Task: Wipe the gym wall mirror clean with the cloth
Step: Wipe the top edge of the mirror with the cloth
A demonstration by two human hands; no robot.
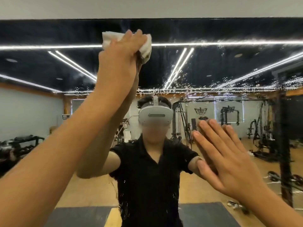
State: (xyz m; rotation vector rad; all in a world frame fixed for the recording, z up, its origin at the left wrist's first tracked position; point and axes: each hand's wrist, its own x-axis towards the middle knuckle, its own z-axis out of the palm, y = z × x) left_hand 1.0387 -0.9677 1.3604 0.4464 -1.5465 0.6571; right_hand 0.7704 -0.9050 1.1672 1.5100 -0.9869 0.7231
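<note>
The wall mirror [221, 66] fills almost the whole view, and its upper edge runs just below the white wall. My left hand [121, 56] is raised high and grips a crumpled white cloth [146, 46], pressing it against the glass near the top. Lower right, my right hand [224, 154] lies flat on the mirror with straight, spread fingers and holds nothing. Water droplets speckle the glass across the middle and right. More drops run down the lower centre.
The mirror reflects a person in a black shirt with a white headset, ceiling light strips, weight machines [229, 117] at the right, a rack [21, 145] at the left, and dark floor mats [205, 213] on a wooden floor.
</note>
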